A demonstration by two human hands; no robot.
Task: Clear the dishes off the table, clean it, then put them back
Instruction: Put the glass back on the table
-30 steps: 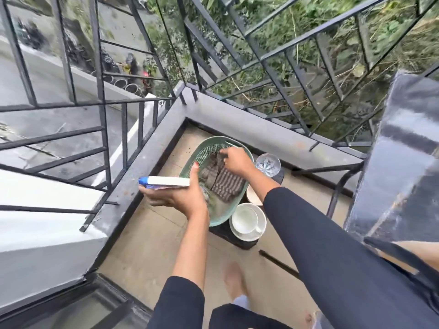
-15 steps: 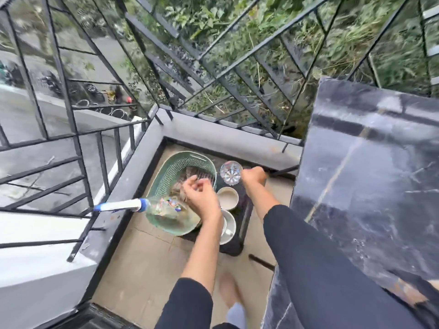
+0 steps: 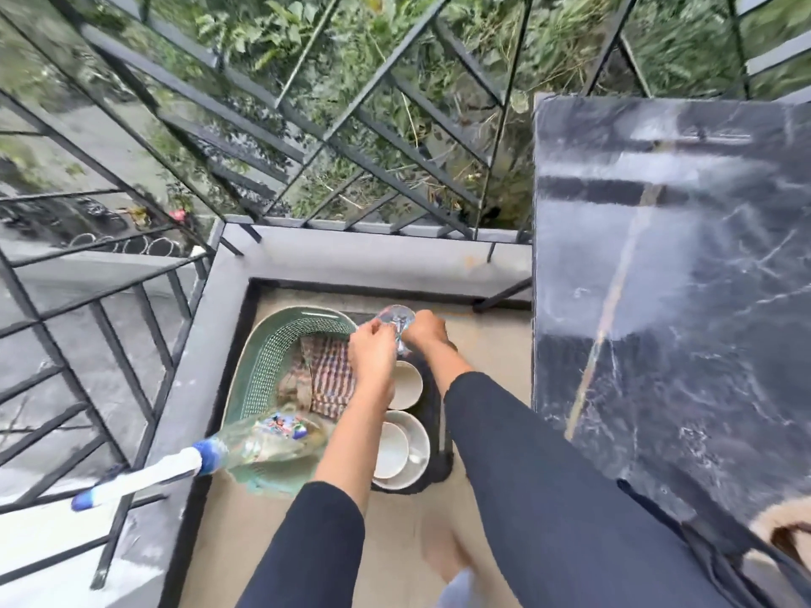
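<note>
Left hand (image 3: 373, 353) and right hand (image 3: 425, 329) both pinch the clear glass (image 3: 396, 315) in their grip, just right of the green basket (image 3: 263, 366). Best lift it straight up, steadily, then carry it to the bench (image 3: 680, 300) farther right.

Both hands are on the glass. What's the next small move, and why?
Probably lift the glass straight up, then carry it right toward the table. Both the left hand and right hand seem to grip it, and the bowl and cup sit close beside it, so rising first should avoid knocking them.
</note>
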